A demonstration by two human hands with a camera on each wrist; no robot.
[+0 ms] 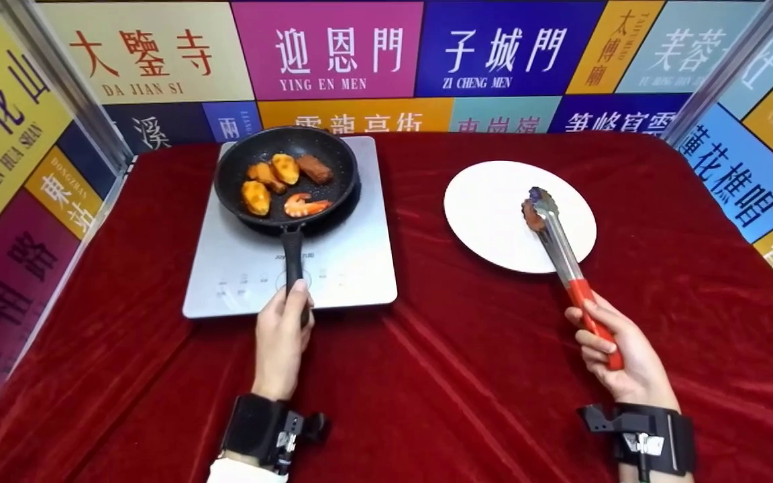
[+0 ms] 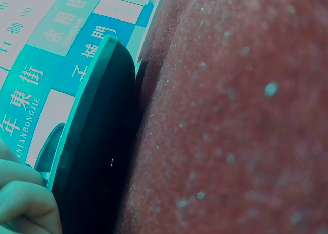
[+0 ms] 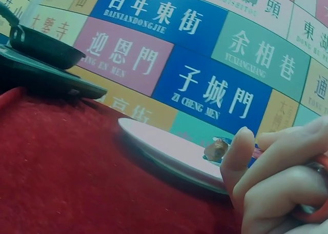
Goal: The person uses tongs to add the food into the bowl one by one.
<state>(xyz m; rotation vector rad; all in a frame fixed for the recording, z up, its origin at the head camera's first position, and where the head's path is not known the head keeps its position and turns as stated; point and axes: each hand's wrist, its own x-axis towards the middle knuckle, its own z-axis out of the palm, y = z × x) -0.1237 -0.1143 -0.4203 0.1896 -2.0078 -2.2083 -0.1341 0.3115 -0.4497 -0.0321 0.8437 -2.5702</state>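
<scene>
The right hand [image 1: 618, 352] grips the red-handled tongs [image 1: 564, 258], whose tips pinch a brown food piece [image 1: 531, 213] over the white plate [image 1: 487, 221]. The left hand [image 1: 282, 339] grips the frying pan [image 1: 286, 178] handle on the cooktop [image 1: 353, 268].

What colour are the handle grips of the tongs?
Red, on the tongs that the right hand holds over the white plate; clearest in the head view.

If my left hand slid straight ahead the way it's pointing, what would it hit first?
Likely the frying pan: the left hand grips its handle, which leads straight to the pan's rim on the cooktop.
</scene>
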